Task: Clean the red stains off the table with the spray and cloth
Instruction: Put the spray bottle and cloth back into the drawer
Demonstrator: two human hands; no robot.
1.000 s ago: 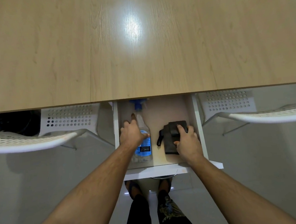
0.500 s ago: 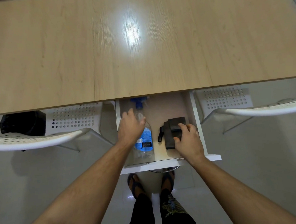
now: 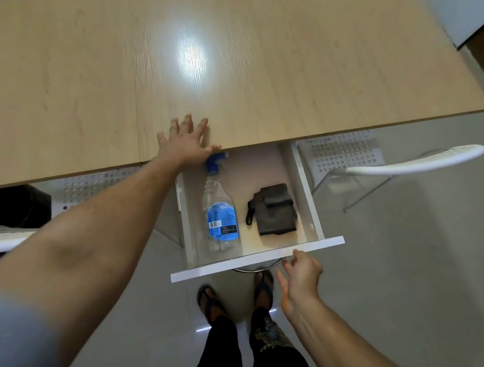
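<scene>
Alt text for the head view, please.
A drawer stands open under a wooden table, with a spray bottle and folded dark cloth lying inside, untouched. The left hand rests flat on the table edge; the right hand is at the drawer front.

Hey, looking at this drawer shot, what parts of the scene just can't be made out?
Head view only:
- Spray bottle nozzle: partly covered by the left hand and the table edge.
- Bottle label text: too small to read.
- Drawer back: hidden under the tabletop.
- Drawer handle: mostly hidden below the drawer front, beside the right hand.
- Cloth: folded, underside unseen.
- Red stains: none discernible; glare washes out part of the tabletop.
</scene>
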